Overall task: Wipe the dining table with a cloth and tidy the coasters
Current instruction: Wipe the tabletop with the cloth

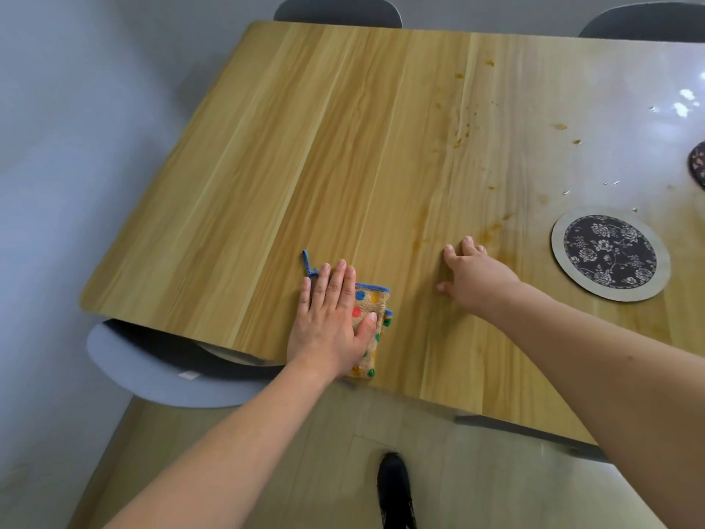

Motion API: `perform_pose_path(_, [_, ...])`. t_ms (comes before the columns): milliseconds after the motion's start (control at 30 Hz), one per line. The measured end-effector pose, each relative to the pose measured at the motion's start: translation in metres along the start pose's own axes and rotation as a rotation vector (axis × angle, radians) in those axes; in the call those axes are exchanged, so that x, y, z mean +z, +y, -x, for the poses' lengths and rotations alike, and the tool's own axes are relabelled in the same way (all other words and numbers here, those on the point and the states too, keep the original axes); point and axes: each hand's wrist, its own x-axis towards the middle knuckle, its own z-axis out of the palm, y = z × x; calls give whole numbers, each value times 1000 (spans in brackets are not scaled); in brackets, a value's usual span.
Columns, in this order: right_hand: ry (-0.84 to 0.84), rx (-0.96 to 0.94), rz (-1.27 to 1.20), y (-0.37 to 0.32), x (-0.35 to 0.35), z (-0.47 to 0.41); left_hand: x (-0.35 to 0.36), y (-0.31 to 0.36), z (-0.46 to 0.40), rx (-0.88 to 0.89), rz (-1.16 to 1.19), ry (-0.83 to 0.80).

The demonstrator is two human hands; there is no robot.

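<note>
My left hand (331,318) presses flat on a folded tan cloth (372,318) with coloured dots and blue trim, near the front edge of the wooden dining table (305,147). My right hand (473,273) rests on the bare tabletop to the right of the cloth, fingers spread and holding nothing. A round coaster (610,253) with a dark floral centre lies right of that hand. A second dark floral coaster (698,166) is cut off by the right frame edge. Orange-brown stains and crumbs (461,135) dot the table's right half.
A grey chair (160,372) is tucked under the table's left front corner. Two more chair backs (337,9) (644,24) stand at the far side. A shoe (395,486) shows on the pale floor below the table edge. A grey wall runs along the left.
</note>
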Motion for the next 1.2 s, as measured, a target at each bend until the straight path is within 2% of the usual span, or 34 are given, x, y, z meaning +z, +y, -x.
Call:
perform_pose_path(333, [26, -77, 99, 8, -4, 6, 2, 4, 5, -31, -12, -22])
perform_pose_path(500, [180, -214, 187, 32, -9, 8, -1, 16, 4, -59, 15, -16])
perform_pose_path(600, [203, -157, 145, 38, -14, 4, -3, 43, 7, -18, 73, -7])
perform_pose_path(733, [107, -20, 99, 41, -23, -12, 3, 82, 7, 44, 121, 16])
perform_pose_path(867, [33, 33, 95, 41, -27, -20, 8, 83, 4, 36, 107, 41])
perform_pose_path(1200, [97, -49, 145, 52, -44, -28, -4, 84, -15, 37, 66, -47])
